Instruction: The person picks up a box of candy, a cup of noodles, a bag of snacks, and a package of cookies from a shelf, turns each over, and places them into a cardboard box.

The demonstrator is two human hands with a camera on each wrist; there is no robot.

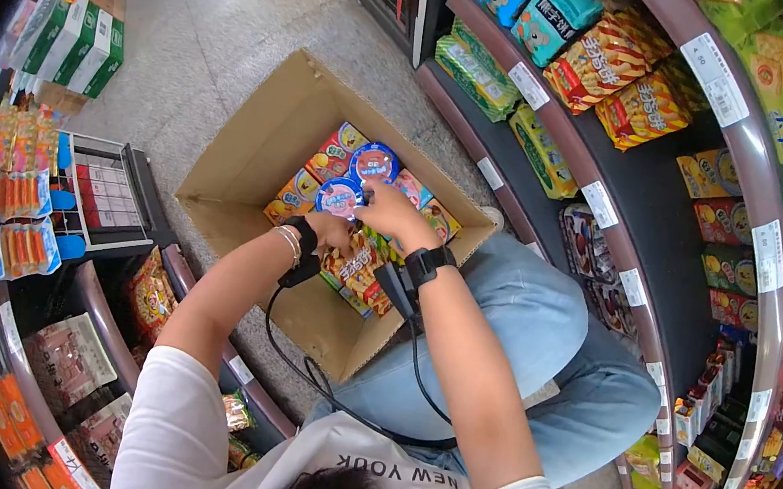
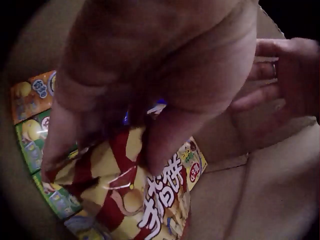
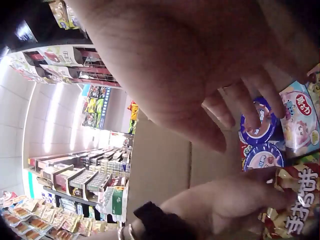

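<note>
Shop aisle, grey stone floor (image 1: 177,64), open cardboard box (image 1: 245,149) standing on it. Red-and-yellow striped snack bag (image 2: 120,185) is inside the box, toward the side nearest the person, lying over green cartons (image 2: 37,127). Left hand (image 1: 331,233) reaches into the box, thumb and fingers pinching the top of the bag. Right hand (image 1: 394,215) also inside the box, fingers loosely spread over two blue-rimmed tubs (image 1: 375,162); can't tell if they touch. Pink pack (image 3: 300,120) right beside the tubs, orange carton (image 1: 296,196) at the box's left side. Hands hide part of the bag and tubs. Jeans-clad knee (image 1: 533,304) crowds the box's right side. Beyond it, right of the box, tagged snack shelf (image 1: 644,195); well left of the box, green-and-white cartons (image 1: 69,44)
</note>
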